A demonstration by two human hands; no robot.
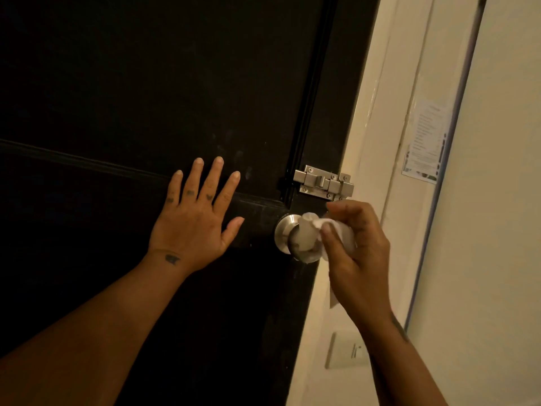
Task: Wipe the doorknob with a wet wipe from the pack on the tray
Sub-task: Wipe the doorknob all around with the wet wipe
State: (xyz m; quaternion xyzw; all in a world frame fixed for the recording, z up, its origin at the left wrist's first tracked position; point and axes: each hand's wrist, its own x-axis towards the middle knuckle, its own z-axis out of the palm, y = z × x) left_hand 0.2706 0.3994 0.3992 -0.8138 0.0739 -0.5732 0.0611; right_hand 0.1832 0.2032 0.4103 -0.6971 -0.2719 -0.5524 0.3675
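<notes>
Two hands up at the dark door (pixel 146 83), with the right hand (pixel 355 247) far nearer the doorknob (pixel 285 234): sitting just right of it, fingers curled and pinching the wet wipe (pixel 310 230), pressing its bunched front over the knob's outer face while a loose tail is hanging down below the knob. Sticking straight out of the door toward the camera, just under the steel slide bolt (pixel 323 183), so probably needing a twisting rub around that axis next. Resting flat left of the knob, left hand (pixel 194 218) spread wide on the door, holding nothing, likely just steadying it.
</notes>
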